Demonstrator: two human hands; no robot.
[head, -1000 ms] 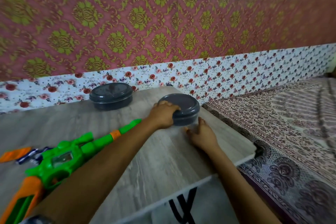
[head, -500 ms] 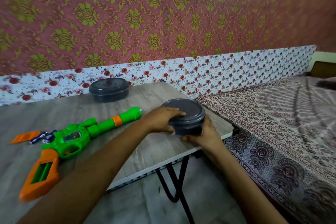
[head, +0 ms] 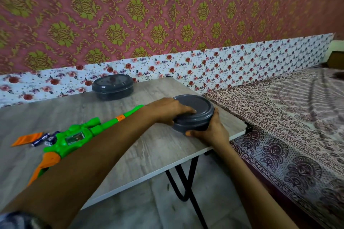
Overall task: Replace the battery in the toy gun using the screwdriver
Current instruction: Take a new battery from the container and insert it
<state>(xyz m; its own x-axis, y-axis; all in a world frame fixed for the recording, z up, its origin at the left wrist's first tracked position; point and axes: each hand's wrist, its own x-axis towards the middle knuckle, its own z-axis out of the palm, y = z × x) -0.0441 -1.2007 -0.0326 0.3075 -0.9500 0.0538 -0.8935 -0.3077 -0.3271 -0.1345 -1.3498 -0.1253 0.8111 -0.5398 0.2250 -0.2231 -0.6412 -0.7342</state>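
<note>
Both hands hold a round dark grey plastic container (head: 193,117) with a fitted lid, which sits at the near right corner of a grey wood-grain table (head: 130,147); whether its base touches the tabletop or is raised a little cannot be told. The left hand (head: 167,111) comes in from the left and lies over the lid's left edge, its fingers (head: 188,110) spread flat across the top and the thumb pressed down against the side wall. The right hand (head: 210,132) wraps the near right side from below the rim, with fingers curled round the wall and the thumb across the front. The green and orange plastic toy gun (head: 80,135) lies on the table to the left of the container and apart from it. Its barrel points toward the left hand, and its orange grip is partly hidden behind the left forearm. Just beside the gun's body, on its far left side, lie a few small dark blue batteries (head: 44,138) and a flat orange plastic piece (head: 28,138). A second round dark grey lidded tub (head: 113,87) stands at the back of the table, close to the floral wall border (head: 223,69). A black metal table leg (head: 186,182) shows under the front edge, and a patterned maroon bedspread (head: 279,126) lies to the right of the table.
</note>
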